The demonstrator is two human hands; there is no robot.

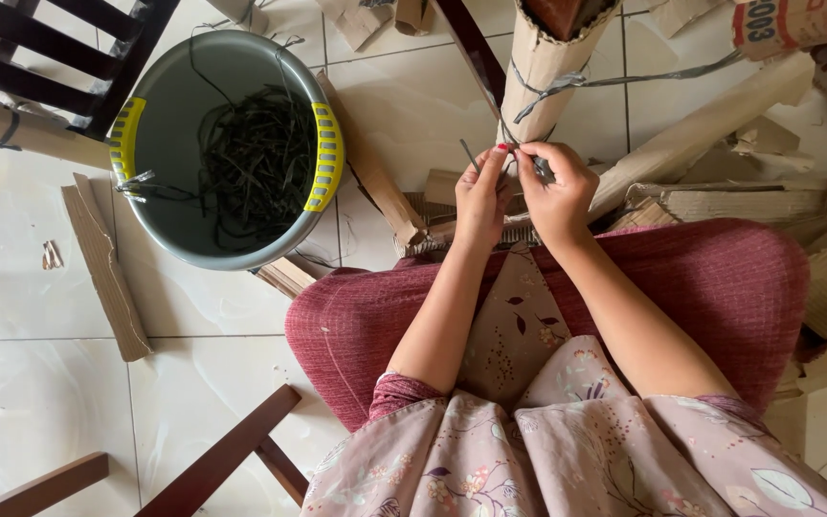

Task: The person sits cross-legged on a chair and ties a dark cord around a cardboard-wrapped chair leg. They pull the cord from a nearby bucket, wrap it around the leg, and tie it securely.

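Head view, left hand: the left hand (482,196) is raised in front of the knees, fingers drawn together in a pinch on a thin grey strap end (469,154) that sticks up and to the left from the fingertips.
Head view, right hand: the right hand (557,191) sits just beside the left, knuckles nearly touching it; its fingers are curled together and closed on the same grey strapping where it meets the wrapped leg.
Wrapped leg: a cardboard-wrapped leg (546,67) rises straight beyond both sets of fingertips, touching them at its lower end.
Strap on leg: a grey strap (567,84) runs round the cardboard just above the fingers and trails off to the right of them.
Dark wood: a dark wooden bar (471,48) slants up and left from the fingers, just beside the wrapped leg.
Basin: a grey basin with yellow handles (157,124) stands well to the left of the left fingers, apart from both hands.
Basin contents: a tangle of dark cut straps (256,158) lies inside it.
Cardboard scraps: torn cardboard pieces (748,196) are heaped to the right of the right fingers, and one long strip (102,268) lies far left on the white tiled floor (31,383).
Lap: a red skirt (720,278) spreads below the wrists, nearer the camera than the fingers.
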